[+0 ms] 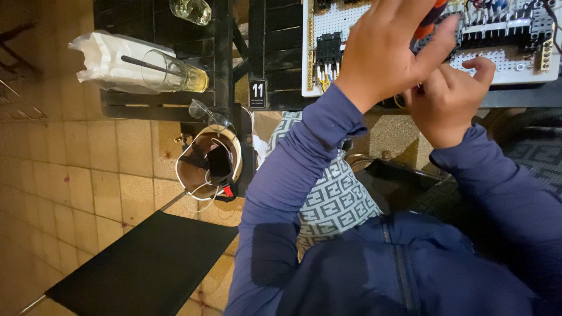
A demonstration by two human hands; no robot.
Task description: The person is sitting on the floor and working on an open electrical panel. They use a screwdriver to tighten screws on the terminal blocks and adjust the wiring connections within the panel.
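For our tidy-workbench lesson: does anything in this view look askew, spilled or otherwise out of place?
Nothing is spilled or broken. One oddity: a pair of clear glasses hangs over the dark table edge, just above a brown bag on the floor. Both hands work at the white wiring board.

The perforated board [351, 23] looks like matt white plastic, with brass-coloured metal terminal strips [311, 52]. The drinking glass [170, 73] is clear and glossy; the bag [108, 58] beneath it is crinkled white paper. The sleeves [304, 169] are smooth blue cloth, the desk [275, 35] dark slats.
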